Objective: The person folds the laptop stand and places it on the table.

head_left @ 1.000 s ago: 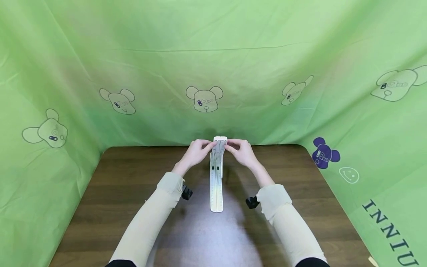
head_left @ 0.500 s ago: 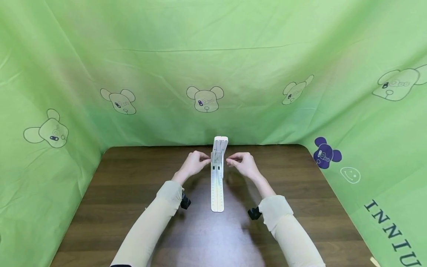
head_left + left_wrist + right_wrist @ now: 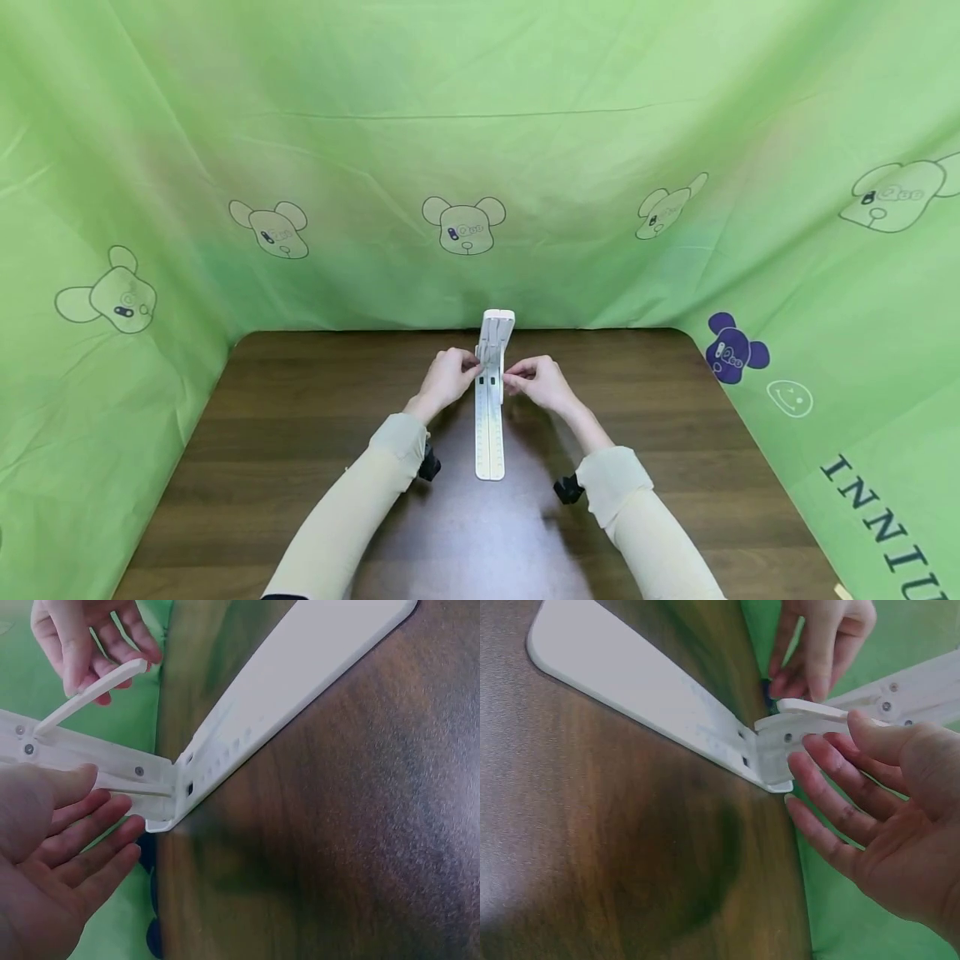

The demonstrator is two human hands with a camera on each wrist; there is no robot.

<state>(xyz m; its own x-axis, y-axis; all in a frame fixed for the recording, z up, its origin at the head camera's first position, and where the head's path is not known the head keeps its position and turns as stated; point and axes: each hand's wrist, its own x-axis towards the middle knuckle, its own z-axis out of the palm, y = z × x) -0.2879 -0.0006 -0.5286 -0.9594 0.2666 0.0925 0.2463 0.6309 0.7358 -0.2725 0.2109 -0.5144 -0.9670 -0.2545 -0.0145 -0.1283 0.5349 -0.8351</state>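
A white folding laptop stand point(image 3: 491, 433) stands at the table's far middle, its long perforated bar toward me and its upper part tilted up at the back. My left hand point(image 3: 446, 379) is at the stand's left side, thumb and forefinger pinching a slim support arm point(image 3: 139, 786). On the other side my right hand point(image 3: 543, 383) pinches a second support arm point(image 3: 94, 694), which sticks out from the stand. In the right wrist view, the right hand point(image 3: 892, 802) has its thumb at the arm, the other fingers spread loosely; the left hand point(image 3: 825, 634) appears behind.
The dark wooden table point(image 3: 300, 467) ends at a green curtain point(image 3: 337, 150) printed with bear heads, which hangs at the back and both sides. A small pale object point(image 3: 843, 591) lies at the lower right edge.
Both hands have come down from the stand's top toward its hinge. Half a second ago the right hand was apart from the stand; now its fingertips meet it. The stand stays in place.
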